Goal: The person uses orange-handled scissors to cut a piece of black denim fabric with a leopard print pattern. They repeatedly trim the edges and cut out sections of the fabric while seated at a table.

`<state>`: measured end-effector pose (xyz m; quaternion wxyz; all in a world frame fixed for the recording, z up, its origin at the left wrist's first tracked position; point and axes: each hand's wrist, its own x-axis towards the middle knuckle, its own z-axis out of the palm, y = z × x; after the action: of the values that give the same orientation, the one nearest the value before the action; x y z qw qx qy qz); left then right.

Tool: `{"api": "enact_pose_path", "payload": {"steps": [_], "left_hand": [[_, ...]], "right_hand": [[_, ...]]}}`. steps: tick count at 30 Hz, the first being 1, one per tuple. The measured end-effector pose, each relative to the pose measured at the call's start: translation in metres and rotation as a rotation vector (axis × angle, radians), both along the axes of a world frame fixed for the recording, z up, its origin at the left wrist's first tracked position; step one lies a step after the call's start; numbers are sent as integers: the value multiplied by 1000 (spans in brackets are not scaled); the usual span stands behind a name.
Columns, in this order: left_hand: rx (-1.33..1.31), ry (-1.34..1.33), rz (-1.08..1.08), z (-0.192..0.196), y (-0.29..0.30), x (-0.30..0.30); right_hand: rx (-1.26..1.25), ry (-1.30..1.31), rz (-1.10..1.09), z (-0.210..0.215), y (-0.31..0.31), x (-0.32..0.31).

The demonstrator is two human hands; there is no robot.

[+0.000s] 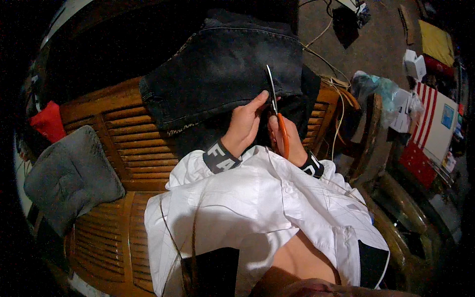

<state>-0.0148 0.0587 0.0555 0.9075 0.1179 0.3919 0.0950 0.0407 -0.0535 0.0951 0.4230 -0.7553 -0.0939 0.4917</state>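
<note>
Dark jeans (222, 74) lie spread in front of me over a slatted wooden bench, with frayed threads along some edges. My right hand (292, 138) is closed round the orange handle of a pair of scissors (282, 131). Their blades point away from me over the jeans and look nearly together. Just left of the blades, my left hand (241, 126) is closed at an edge of the jeans, its thumb stretched along the cloth close to the metal. The fingertips of that hand are mostly hidden.
On the left of the wooden bench (138, 143) rests a grey cushion (74, 173), with a red cloth (48, 122) behind it. To the right are a loose cable (339, 123), a clear plastic bag (378, 91) and a red-and-white striped box (430, 119).
</note>
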Motion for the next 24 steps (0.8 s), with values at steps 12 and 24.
{"api": "enact_pose_path", "payload": {"steps": [12,24], "left_hand": [[-76,-224,42,-17,-1,2],[102,-358,-96,-25,-2,2]], "right_hand": [[22,11,20,-2,0,2],[170,66,34,-20,8,19]]}}
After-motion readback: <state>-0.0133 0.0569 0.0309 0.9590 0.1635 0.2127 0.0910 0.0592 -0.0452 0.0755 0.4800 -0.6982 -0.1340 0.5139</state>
